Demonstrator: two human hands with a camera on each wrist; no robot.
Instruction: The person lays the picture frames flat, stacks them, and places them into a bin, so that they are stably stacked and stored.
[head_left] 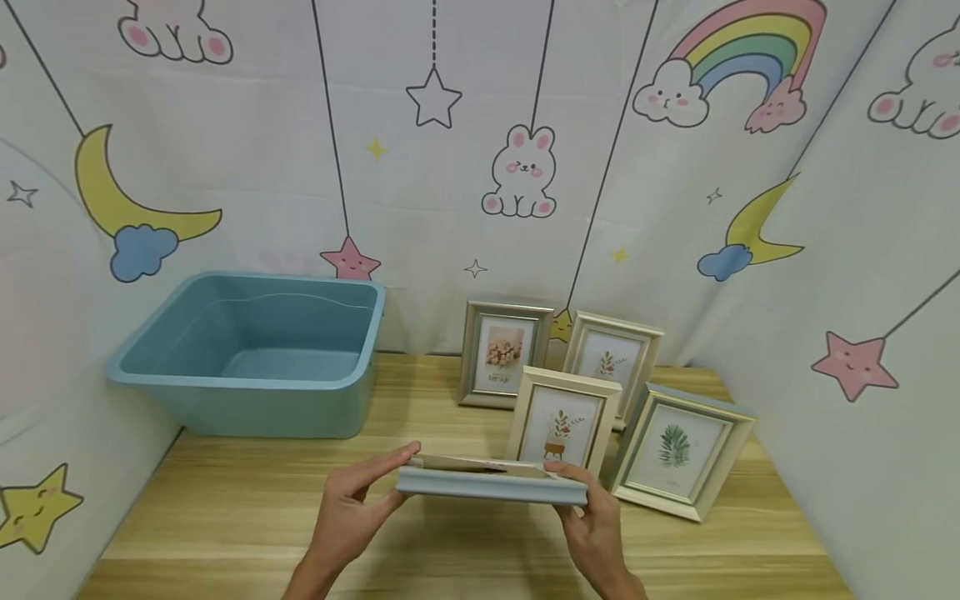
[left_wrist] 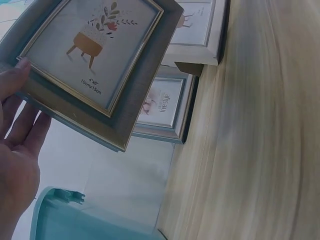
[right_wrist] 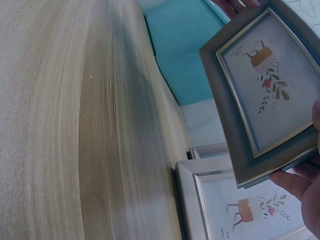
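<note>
Both hands hold a picture frame [head_left: 491, 486] above the table, seen nearly edge-on from the head. The left hand [head_left: 348, 504] grips its left end, the right hand [head_left: 596, 529] its right end. In the left wrist view the front of the picture frame [left_wrist: 127, 92] shows a plant in an orange pot on legs, with the thumb over the face and fingers at the edge. The right wrist view shows the same print in the picture frame [right_wrist: 227, 115], with right-hand fingers [right_wrist: 292, 184] at its border. A cream frame [head_left: 611, 417] stands just behind it.
A blue-green plastic tub [head_left: 262, 408] sits at the back left of the wooden table [head_left: 247, 517]. Standing frames include a bronze one [head_left: 468, 354], another cream one [head_left: 648, 358] and a leaf-print frame [head_left: 675, 504] at the right. A cartoon-printed curtain [head_left: 435, 217] hangs close behind.
</note>
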